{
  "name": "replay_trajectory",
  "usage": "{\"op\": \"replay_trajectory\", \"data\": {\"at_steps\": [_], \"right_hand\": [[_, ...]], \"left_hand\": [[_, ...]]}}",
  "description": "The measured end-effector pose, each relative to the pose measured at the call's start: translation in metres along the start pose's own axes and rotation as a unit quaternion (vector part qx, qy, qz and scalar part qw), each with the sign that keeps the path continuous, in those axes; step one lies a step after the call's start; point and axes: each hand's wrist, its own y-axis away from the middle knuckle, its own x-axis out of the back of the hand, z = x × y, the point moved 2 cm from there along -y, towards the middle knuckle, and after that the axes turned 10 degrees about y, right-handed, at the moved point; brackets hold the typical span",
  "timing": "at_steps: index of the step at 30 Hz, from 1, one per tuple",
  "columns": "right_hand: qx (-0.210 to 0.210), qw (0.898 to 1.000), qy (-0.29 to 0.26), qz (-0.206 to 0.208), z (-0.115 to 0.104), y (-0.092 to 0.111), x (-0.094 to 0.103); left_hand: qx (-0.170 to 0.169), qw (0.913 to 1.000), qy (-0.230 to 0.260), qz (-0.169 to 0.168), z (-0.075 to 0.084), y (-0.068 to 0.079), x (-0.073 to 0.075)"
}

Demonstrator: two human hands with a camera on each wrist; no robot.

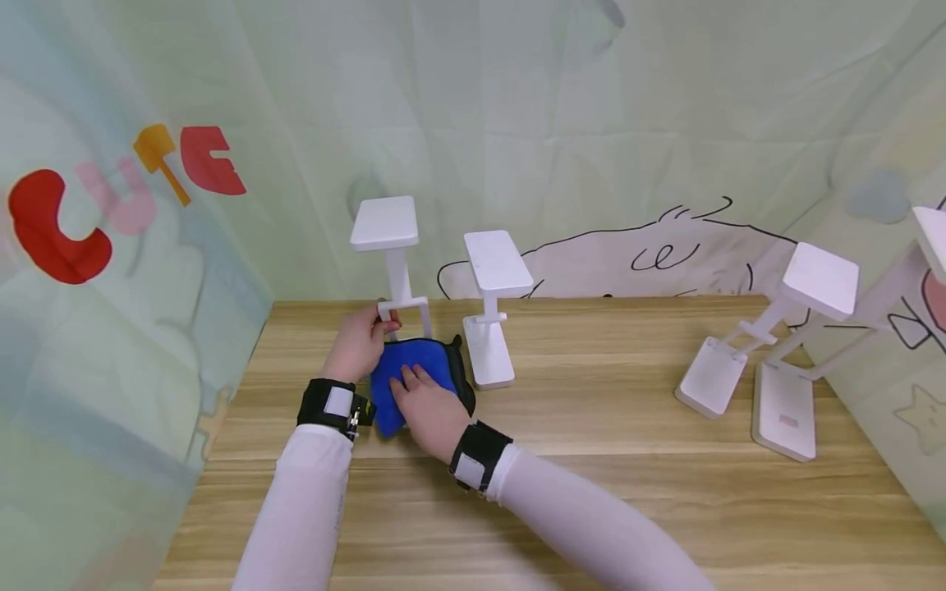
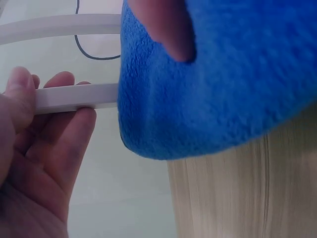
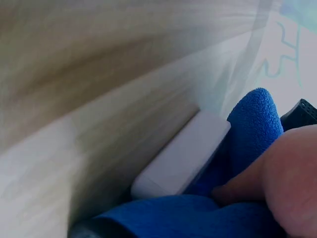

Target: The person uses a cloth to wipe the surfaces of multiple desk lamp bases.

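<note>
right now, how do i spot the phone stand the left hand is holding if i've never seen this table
On the wood-grain table, go to the left end of the back edge. There the left hand holds a strut of a white phone stand, with a blue cloth across its base. Unlike its three neighbours, it is the only one held.

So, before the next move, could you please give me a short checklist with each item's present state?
1. Left grip holding a leg of the leftmost stand: ok.
2. Right grip on the blue cloth: ok.
3. Leftmost stand's base free of marks: cannot tell, the cloth covers part of it.
4. Cloth not touching the neighbouring stand: cannot tell, its dark edge lies close beside it.
5. Two stands at the far right apart from both hands: ok.
</note>
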Motion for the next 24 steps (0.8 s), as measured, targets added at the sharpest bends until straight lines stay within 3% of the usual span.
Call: {"op": "replay_trajectory", "data": {"at_steps": [6, 9, 13, 18, 24], "right_hand": [[-0.009, 0.999, 0.034, -0.018, -0.007, 0.021, 0.010], [0.016, 0.998, 0.052, -0.030, -0.013, 0.034, 0.019], [0.064, 0.997, 0.035, -0.038, -0.020, 0.040, 0.027], [0.086, 0.996, 0.014, -0.016, -0.019, 0.024, 0.019], [0.041, 0.999, -0.006, -0.010, -0.004, -0.002, 0.000]], "left_hand": [[-0.001, 1.0000, -0.003, 0.001, 0.000, -0.001, 0.000], [0.021, 0.9998, -0.003, -0.002, 0.000, -0.001, 0.000], [0.047, 0.9989, -0.008, -0.004, 0.000, 0.001, 0.001], [0.009, 0.9999, -0.008, 0.006, 0.000, 0.001, 0.000], [-0.003, 0.9999, 0.003, 0.009, 0.002, 0.001, -0.001]]}}
